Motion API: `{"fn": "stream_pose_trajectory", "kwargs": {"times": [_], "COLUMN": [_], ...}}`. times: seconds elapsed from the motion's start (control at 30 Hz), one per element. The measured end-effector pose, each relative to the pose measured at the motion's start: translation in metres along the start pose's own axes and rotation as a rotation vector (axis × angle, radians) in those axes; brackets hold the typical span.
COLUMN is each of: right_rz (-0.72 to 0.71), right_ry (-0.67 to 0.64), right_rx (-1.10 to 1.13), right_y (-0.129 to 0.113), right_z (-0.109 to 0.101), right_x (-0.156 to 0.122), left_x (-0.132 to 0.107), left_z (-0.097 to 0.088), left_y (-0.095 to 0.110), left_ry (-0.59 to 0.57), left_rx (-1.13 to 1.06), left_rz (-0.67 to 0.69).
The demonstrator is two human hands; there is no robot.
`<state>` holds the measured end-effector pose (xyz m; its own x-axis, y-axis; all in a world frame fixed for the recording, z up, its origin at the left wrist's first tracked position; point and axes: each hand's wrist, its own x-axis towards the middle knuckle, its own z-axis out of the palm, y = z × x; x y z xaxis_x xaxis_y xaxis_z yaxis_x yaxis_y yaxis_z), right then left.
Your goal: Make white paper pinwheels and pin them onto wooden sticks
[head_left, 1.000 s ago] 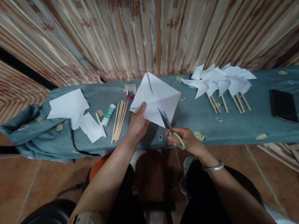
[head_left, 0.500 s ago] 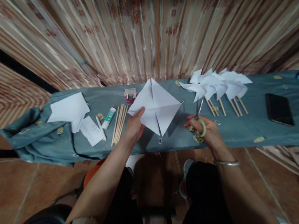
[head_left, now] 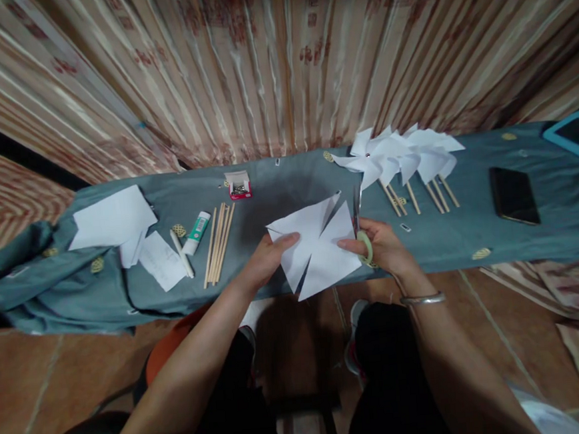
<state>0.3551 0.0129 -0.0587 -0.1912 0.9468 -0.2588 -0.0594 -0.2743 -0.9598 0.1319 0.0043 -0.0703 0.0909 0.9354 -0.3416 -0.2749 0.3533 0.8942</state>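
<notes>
Head view: right hand [head_left: 385,246] has joined left hand [head_left: 265,259] on the slit paper [head_left: 311,238]

The paper has turned and now spans the gap between the hands. The left pinches its near edge under the thumb; the right thumb presses the opposite side, its fingers also hooked around the scissors [head_left: 366,246], whose blades point away beside the paper. Cutting seems paused while the sheet is repositioned. Pinwheels [head_left: 395,158] lie beyond the right hand; wooden sticks [head_left: 220,246] lie left of the left.
</notes>
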Motion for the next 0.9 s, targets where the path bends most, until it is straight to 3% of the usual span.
{"fn": "stream_pose_trajectory", "kwargs": {"times": [0.2, 0.37, 0.53, 0.73, 0.9], "right_rz": [-0.012, -0.105, -0.166, -0.214, -0.166], "right_ry": [0.079, 0.282, 0.408, 0.377, 0.343], "right_rx": [0.074, 0.222, 0.316, 0.260, 0.253], "right_y": [0.008, 0.009, 0.009, 0.010, 0.008], "right_z": [-0.002, 0.006, 0.023, 0.043, 0.055], "right_x": [0.004, 0.011, 0.022, 0.029, 0.032], "left_x": [0.002, -0.003, -0.010, -0.006, 0.011], "left_z": [0.004, 0.010, 0.025, 0.048, 0.040], "left_y": [0.007, 0.018, 0.013, 0.011, 0.003], "left_ry": [-0.079, -0.251, -0.257, -0.065, 0.225], "left_rx": [-0.123, -0.360, -0.376, -0.284, -0.133], "left_rz": [-0.030, -0.038, -0.005, 0.128, 0.301]}}
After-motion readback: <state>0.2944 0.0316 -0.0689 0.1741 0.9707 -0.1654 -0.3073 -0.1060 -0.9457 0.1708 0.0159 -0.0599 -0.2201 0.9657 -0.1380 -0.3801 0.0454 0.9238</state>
